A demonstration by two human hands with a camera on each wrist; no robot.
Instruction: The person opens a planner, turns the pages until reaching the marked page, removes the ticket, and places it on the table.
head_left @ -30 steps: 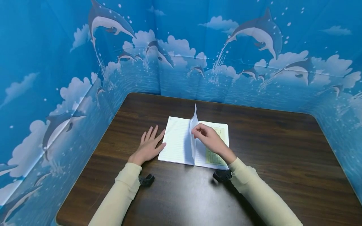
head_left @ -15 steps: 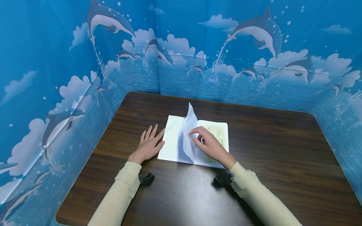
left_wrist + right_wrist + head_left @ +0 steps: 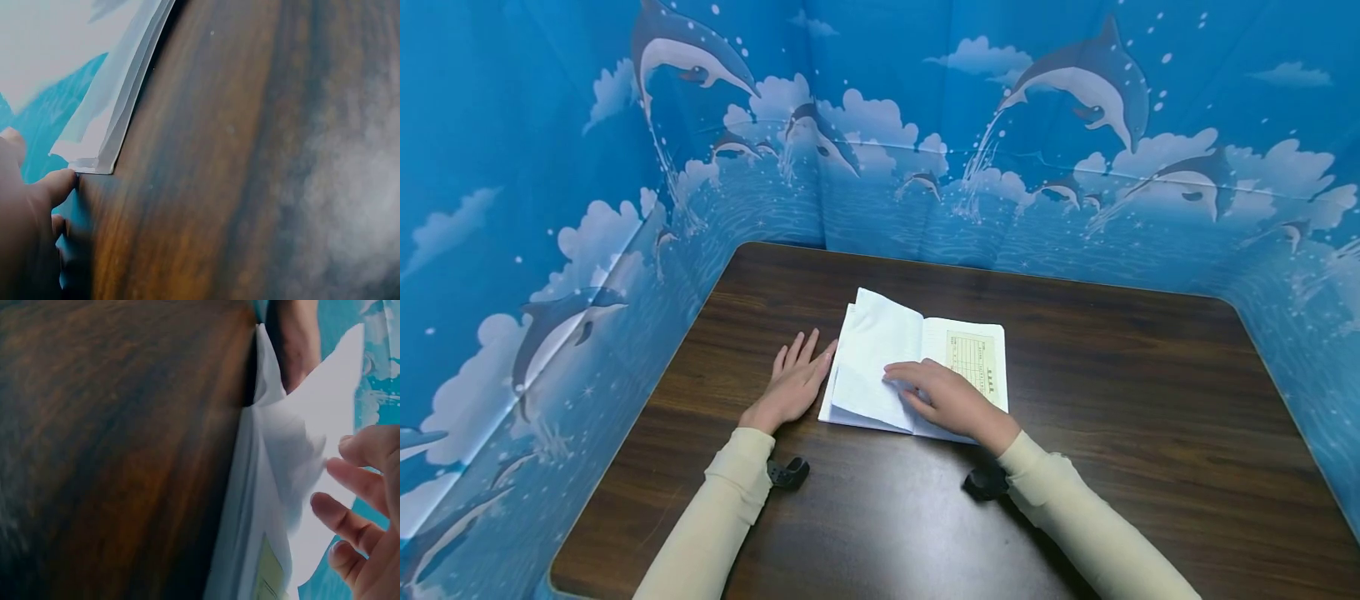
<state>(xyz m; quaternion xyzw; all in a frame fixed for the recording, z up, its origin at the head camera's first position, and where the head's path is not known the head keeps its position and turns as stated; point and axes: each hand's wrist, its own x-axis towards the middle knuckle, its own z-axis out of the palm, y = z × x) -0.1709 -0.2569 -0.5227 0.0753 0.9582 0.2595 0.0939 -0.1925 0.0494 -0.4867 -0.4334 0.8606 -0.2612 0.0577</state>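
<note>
An open notebook [image 3: 958,337] lies on the dark wooden table, with a printed yellowish panel [image 3: 973,354] on its right side. One loose page [image 3: 876,342] leans over the left side, its outer edge still raised a little off the sheets below. My right hand [image 3: 951,396] is over the notebook's middle, fingers extended towards that page; in the right wrist view they are spread and grip nothing. Whether they touch the paper I cannot tell. Beside the notebook's left edge my left hand [image 3: 792,386] rests on the table with fingers spread, the thumb at the notebook's edge.
A blue curtain [image 3: 880,200] printed with dolphins and clouds stands behind and to the left of the table [image 3: 1120,400]. Black bands [image 3: 788,475] are worn at both wrists.
The page, upright a second ago and held at its edge by my right hand, has swung over to the left. My right hand's fingers have loosened and followed leftwards. The left hand stays nearly still.
</note>
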